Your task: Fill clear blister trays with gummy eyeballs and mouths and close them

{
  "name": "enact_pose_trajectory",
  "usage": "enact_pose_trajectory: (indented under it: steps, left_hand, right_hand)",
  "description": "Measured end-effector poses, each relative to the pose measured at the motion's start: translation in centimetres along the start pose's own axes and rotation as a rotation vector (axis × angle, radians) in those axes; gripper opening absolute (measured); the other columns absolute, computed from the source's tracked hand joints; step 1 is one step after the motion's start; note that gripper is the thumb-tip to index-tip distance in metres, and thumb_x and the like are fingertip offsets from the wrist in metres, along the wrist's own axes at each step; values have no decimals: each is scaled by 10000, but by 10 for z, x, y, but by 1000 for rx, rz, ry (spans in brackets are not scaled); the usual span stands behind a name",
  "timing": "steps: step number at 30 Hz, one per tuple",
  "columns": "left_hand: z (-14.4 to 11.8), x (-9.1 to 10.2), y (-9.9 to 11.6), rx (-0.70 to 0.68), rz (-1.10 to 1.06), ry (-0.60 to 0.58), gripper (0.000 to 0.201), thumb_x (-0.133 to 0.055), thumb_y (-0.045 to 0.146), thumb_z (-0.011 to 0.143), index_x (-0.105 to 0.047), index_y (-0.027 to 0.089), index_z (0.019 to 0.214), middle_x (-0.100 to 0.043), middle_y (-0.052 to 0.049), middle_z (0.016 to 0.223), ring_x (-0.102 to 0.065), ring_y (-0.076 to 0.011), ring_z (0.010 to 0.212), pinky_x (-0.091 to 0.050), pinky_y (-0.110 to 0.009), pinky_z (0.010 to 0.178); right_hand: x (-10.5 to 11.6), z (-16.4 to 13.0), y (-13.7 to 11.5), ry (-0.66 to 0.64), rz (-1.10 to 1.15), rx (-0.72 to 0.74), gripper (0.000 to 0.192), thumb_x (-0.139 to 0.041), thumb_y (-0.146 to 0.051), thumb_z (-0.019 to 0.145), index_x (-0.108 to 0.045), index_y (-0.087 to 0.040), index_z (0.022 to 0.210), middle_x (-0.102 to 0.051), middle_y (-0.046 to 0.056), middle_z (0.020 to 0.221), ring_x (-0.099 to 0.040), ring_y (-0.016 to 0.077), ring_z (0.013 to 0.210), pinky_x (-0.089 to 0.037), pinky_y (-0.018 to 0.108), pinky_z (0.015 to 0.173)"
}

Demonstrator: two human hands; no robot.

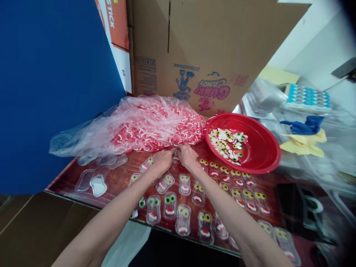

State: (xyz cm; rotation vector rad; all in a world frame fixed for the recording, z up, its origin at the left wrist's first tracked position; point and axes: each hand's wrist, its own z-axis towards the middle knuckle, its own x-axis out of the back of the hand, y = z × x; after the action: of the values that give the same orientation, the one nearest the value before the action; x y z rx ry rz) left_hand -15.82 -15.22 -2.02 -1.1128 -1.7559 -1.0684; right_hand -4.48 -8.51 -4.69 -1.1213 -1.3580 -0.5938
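Observation:
My left hand (164, 160) and my right hand (187, 155) meet at the middle of the table, fingers bent and drawn together over a small clear plastic tray (175, 157). What the fingertips pinch is too small and partly covered to name. Just beyond them lies a large clear bag of red-and-white mouth-shaped gummy candies (158, 128). Around and below my forearms stand rows of clear trays, such as one with green eyes and red-and-white lips (170, 205) and one with yellow eyes (183, 220).
A red basin (258, 148) with loose gummy eyes (228, 144) stands to the right of the bag. Bare clear trays (98, 185) lie at left. A cardboard box (217, 40) rises behind, a blue panel (55, 74) at left. Plastic wrapping and a blue cloth-like piece (307, 125) sit at right.

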Motion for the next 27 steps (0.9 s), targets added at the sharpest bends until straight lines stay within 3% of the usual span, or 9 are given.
enact_pose_trajectory:
  steps: [6, 12, 14, 17, 20, 22, 24, 27]
  left_hand:
    - [-3, -1, 1, -16, -36, 15, 486, -573, 251, 888, -557, 292, 1373, -738, -154, 1114, -683, -350, 1069, -504, -440, 875]
    - [-2, 1, -11, 2, -203, 119, 340, -504, 307, 934, -663, 235, 1226, -742, -123, 1061, -678, -292, 1050, -491, -380, 891]
    - [-3, -1, -16, 13, -294, 139, 340, -429, 312, 970, -680, 187, 1162, -740, -99, 976, -688, -235, 953, -505, -318, 822]
    - [-12, -11, -16, 9, -420, 115, 371, -352, 285, 990, -685, 134, 1052, -684, -36, 756, -649, -157, 689, -492, -246, 634]
    - [-25, -22, -7, -10, -491, 89, 357, -370, 302, 986, -686, 136, 966, -618, 2, 651, -569, -123, 534, -459, -227, 540]
    - [-30, -25, 0, -28, -500, 99, 323, -410, 289, 972, -694, 145, 921, -635, -11, 681, -594, -136, 582, -487, -247, 593]
    - [-31, -24, 4, -37, -487, 146, 273, -447, 246, 952, -704, 154, 961, -690, -58, 840, -652, -185, 798, -518, -301, 767]
    - [-23, -20, 7, -95, -361, 237, 280, -524, 237, 921, -672, 185, 1153, -657, -111, 1202, -553, -263, 1170, -409, -397, 1047]
  right_hand:
    - [-9, -5, 2, 64, 55, 14, 293, -453, -299, 973, -682, -275, 1155, -639, 71, 1196, -634, 220, 1030, -478, 307, 801]
    - [1, -15, 14, 214, 278, 43, 381, -540, -277, 923, -643, -268, 1290, -645, 81, 1217, -591, 236, 1134, -471, 342, 932]
    - [8, -29, 19, 198, 458, 166, 419, -526, -191, 889, -648, -251, 1285, -649, 73, 1221, -605, 209, 1109, -472, 328, 947]
    - [14, -60, 24, 51, 751, 442, 400, -536, -122, 820, -705, -230, 1165, -646, 60, 1256, -604, 184, 1141, -466, 315, 976]
    - [10, -85, 30, 41, 945, 442, 208, -564, -210, 845, -734, -213, 964, -688, 68, 1180, -618, 204, 1127, -469, 344, 977]
    - [4, -90, 37, 41, 1031, 332, 184, -563, -292, 864, -704, -208, 947, -719, 60, 1020, -662, 194, 923, -516, 325, 837]
    - [0, -84, 49, 34, 1067, 225, 248, -576, -340, 846, -656, -207, 1040, -704, 24, 864, -625, 165, 704, -507, 284, 675]
    - [-1, -61, 67, 93, 977, 151, 293, -585, -323, 807, -621, -191, 1067, -670, -11, 772, -585, 152, 650, -473, 262, 648]
